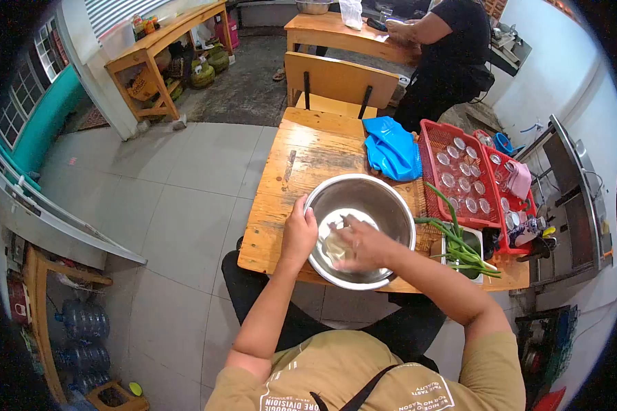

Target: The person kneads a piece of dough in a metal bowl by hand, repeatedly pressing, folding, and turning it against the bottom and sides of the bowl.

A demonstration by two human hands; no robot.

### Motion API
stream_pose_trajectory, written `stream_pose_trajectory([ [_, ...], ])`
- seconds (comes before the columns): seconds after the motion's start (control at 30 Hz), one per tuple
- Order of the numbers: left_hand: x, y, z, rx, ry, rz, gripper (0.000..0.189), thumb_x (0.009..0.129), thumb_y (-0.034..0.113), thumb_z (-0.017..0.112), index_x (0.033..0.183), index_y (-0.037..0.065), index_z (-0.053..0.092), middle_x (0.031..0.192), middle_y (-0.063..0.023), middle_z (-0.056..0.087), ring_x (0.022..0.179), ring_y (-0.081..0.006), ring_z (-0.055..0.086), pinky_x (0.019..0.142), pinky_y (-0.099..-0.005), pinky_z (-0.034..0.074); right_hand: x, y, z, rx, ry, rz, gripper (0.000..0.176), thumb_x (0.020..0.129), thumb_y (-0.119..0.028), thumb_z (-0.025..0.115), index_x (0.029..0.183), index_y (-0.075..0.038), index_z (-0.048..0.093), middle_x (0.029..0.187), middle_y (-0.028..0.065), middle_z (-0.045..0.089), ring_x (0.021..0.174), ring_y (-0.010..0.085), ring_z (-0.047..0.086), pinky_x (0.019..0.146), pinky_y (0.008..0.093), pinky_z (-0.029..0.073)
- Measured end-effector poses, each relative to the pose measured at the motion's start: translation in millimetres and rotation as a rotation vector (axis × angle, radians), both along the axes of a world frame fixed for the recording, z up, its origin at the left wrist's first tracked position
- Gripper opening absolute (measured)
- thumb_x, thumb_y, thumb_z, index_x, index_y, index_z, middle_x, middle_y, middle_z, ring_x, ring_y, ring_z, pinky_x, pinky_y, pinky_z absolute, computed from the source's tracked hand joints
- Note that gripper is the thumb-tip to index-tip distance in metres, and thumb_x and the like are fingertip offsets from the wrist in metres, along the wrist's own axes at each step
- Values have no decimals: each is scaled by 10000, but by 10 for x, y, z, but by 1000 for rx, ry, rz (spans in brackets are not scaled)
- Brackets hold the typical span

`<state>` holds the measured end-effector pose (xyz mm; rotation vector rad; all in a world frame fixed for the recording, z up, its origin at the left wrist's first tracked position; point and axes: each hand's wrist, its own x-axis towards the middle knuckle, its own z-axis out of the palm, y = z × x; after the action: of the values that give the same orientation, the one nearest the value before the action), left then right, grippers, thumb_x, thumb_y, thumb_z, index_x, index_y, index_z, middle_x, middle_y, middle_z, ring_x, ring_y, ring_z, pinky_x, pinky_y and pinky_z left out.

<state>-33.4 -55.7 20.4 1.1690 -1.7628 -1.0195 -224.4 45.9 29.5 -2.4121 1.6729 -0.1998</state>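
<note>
A large stainless steel mixing bowl (395, 195) stands at the near edge of the wooden table (274, 205). My left hand (299, 231) is closed on its left rim, thumb up over the edge. Inside the bowl, my right hand (363, 244) reaches down toward the bottom, its fingers smeared by motion. A pale, whitish substance (334, 248) lies at the bottom by those fingers; I cannot make out what it is. To the right of the bowl, spring onions (465, 253) lie across a metal container (473, 238).
A blue plastic bag (393, 147) lies behind the bowl. Red baskets (430, 154) with several small clear cups stand at the right. Across the table is a wooden chair (339, 77). Beyond it, a person in black (452, 55) stands at another table (336, 31).
</note>
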Motion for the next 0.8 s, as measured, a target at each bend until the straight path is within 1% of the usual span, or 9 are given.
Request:
stream_pose_trajectory([
  [0.1,9,24,56,76,-2,0,399,1041,128,492,1409,-25,517,1259,-314,654,1170,-471,635,975,-498,523,95,-119,-28,106,63,123,925,834,-606,719,1606,-231,372,1527,255,440,1353,417,508,1038,566,483],
  [0.3,-6,27,88,76,-58,15,402,1045,132,486,1415,-23,515,1279,-309,648,1186,-464,629,992,-492,516,105,-237,-126,10,33,32,484,865,-480,730,1239,-176,688,1083,117,695,1032,338,691,852,459,576],
  [0.4,14,22,96,63,-57,2,405,1044,131,486,1417,-23,514,1286,-306,646,1189,-462,628,998,-491,514,63,-237,-48,-115,-193,-300,477,911,-454,724,1243,-115,674,1014,159,718,898,371,723,827,479,576],
  [0.53,20,-13,13,39,-50,-11,408,1042,130,487,1420,-22,512,1285,-306,646,1187,-461,630,997,-490,515,-1,-233,184,-180,-816,-588,562,965,-495,682,1274,-28,643,1258,211,670,1159,328,676,975,429,529],
  [0.57,14,-6,22,50,-49,-7,411,1041,132,489,1421,-22,511,1284,-309,646,1189,-462,629,997,-490,516,22,-166,233,-178,-817,-587,562,965,-495,682,1274,-28,643,1258,211,670,1159,328,676,975,429,529],
  [0.67,7,-11,-38,35,-38,4,413,1037,133,493,1420,-20,513,1277,-312,648,1183,-463,632,991,-491,520,33,143,404,-172,-127,-346,506,933,-384,743,1305,-55,643,1318,206,613,1200,337,640,984,436,523],
  [0.7,-2,-17,-59,7,-23,11,412,1035,132,494,1418,-19,515,1270,-313,651,1176,-464,635,985,-491,524,64,143,575,-171,-127,-347,506,933,-384,743,1305,-55,643,1318,206,613,1200,337,640,984,436,523],
  [0.77,0,4,31,37,-22,11,412,1034,131,493,1417,-20,516,1263,-314,654,1164,-464,641,976,-492,528,119,53,835,400,-75,-468,546,913,-378,741,1369,-99,630,1351,212,582,1226,339,615,1039,476,495],
  [0.8,2,19,59,70,-24,12,412,1032,129,493,1415,-21,516,1255,-314,657,1153,-464,647,968,-492,533,161,102,719,142,-93,-463,548,900,-354,736,1398,-156,624,1371,203,580,1269,336,586,1104,506,442],
])
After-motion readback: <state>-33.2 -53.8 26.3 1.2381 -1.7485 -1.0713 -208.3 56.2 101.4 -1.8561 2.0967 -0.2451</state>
